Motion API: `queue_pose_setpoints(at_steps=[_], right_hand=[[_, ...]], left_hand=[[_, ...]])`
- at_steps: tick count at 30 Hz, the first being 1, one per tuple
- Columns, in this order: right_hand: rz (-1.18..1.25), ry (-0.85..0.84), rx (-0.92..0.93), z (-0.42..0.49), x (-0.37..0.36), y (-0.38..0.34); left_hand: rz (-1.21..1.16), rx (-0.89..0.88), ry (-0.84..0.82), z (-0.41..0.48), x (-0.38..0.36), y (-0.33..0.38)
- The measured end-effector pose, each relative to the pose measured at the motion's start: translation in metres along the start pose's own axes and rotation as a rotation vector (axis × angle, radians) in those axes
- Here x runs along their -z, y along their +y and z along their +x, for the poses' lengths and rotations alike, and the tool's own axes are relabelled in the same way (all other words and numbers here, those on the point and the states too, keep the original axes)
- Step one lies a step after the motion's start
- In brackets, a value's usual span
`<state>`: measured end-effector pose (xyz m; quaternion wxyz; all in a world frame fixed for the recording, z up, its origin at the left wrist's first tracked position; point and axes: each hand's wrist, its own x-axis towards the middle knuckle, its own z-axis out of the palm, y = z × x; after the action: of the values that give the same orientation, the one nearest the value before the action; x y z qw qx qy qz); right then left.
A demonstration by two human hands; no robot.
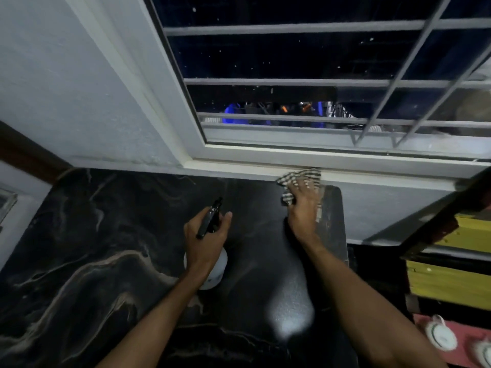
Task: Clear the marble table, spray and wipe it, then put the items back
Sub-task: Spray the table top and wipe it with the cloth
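Marble counter: left hand grips spray bottle, right hand flat on cloth; stray spray may wet wall ahead.

A checked cloth lies on the marble table.

It looked like a room in a home, dimly lit. A black marble table with pale veins stood against a painted wall at ten o'clock. At twelve o'clock was a white-framed window with a barred metal grille, and it was dark outside. At four o'clock white cups sat on a pink surface, below yellow boards at three o'clock. A checked cloth and a white spray bottle at the table were plain household cleaning things.
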<state>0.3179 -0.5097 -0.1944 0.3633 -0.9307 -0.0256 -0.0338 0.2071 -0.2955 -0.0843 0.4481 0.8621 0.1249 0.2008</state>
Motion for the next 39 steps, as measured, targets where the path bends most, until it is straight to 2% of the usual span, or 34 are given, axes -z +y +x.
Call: queue_pose_setpoints(at_steps=[2,3,7,11,15,17,19,20,23,24,27,29,32,33,34,37,38,39], right_hand=[[0.03,-0.148,0.2,-0.008,0.002,-0.001],[0.03,-0.166,0.227,-0.009,0.015,0.01],[-0.002,-0.001,0.049,-0.004,0.072,0.071],[0.028,-0.095,0.016,-0.062,0.078,0.059],[0.025,-0.21,0.188,-0.119,0.09,0.063],[0.055,-0.171,0.064,-0.11,0.095,0.058],[0.08,-0.133,-0.046,-0.126,0.085,0.036],[0.069,-0.15,-0.034,-0.144,0.077,0.025],[0.082,-0.242,0.165,-0.192,0.066,0.019],[0.099,-0.241,0.169,-0.187,0.07,0.023],[0.094,-0.074,-0.076,-0.159,0.07,0.019],[0.111,-0.072,-0.12,-0.163,0.051,-0.008],[0.11,-0.27,0.236,-0.181,0.021,-0.031],[0.099,-0.292,0.295,-0.169,0.021,-0.039],[0.1,-0.266,0.274,-0.153,0.01,-0.049],[0.124,-0.071,-0.03,-0.115,-0.012,-0.074],[0.096,-0.079,-0.049,-0.113,-0.033,-0.098],[0.077,-0.116,0.036,-0.116,-0.054,-0.126]], left_hand=[[0.014,-0.005,-0.002,-0.002,0.0,0.0],[0.018,-0.006,-0.009,-0.002,-0.001,0.0],[-0.012,0.002,-0.013,-0.011,-0.004,0.009],[-0.041,0.04,-0.064,-0.025,-0.01,0.018],[-0.08,0.035,-0.102,-0.041,-0.015,0.037],[-0.082,0.022,-0.099,-0.047,-0.017,0.042],[-0.091,0.013,-0.112,-0.054,-0.015,0.042],[-0.09,0.011,-0.114,-0.057,-0.013,0.044],[-0.079,0.01,-0.119,-0.066,-0.004,0.044],[-0.079,0.007,-0.112,-0.067,-0.001,0.042],[-0.099,0.023,-0.103,-0.068,0.014,0.033],[-0.098,0.04,-0.09,-0.067,0.028,0.026],[-0.112,0.062,-0.081,-0.058,0.054,0.009],[-0.112,0.067,-0.076,-0.052,0.063,0.001],[-0.106,0.071,-0.066,-0.043,0.079,-0.015],[-0.111,0.095,-0.065,-0.025,0.108,-0.044],[-0.121,0.092,-0.058,-0.017,0.121,-0.054],[-0.133,0.09,-0.054,-0.009,0.133,-0.065]])
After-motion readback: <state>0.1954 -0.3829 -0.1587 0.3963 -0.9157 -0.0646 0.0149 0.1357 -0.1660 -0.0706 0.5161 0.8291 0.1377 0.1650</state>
